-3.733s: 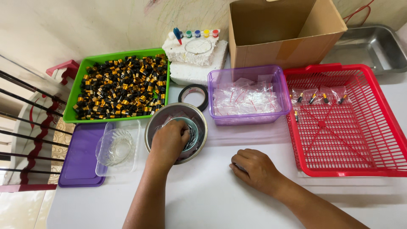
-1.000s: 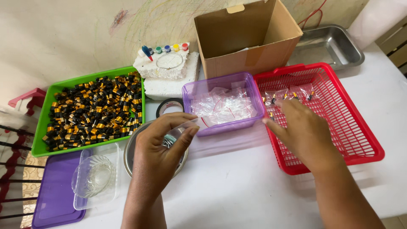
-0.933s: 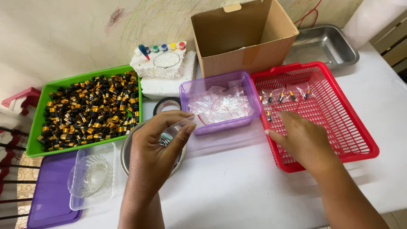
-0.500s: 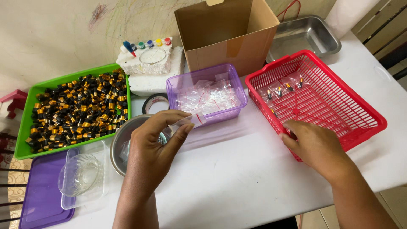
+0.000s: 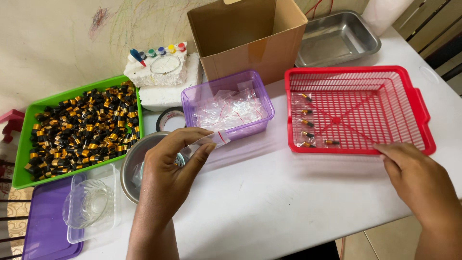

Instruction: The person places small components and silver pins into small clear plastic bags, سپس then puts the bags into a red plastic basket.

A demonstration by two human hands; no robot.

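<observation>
Since half a second ago, the right hand (image 5: pixel 423 185) has been drawn back from the red basket (image 5: pixel 356 77) and rests open and empty, while a small clear bag (image 5: pixel 211 140) is pinched in the left hand (image 5: pixel 168 168) above the metal bowl (image 5: pixel 132 163).

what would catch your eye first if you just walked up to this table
The green tray heaped with black-and-gold parts, far left, and the red basket at right, its few bagged parts along the left side. In the middle, the left hand holds a small clear bag above a metal bowl.
</observation>
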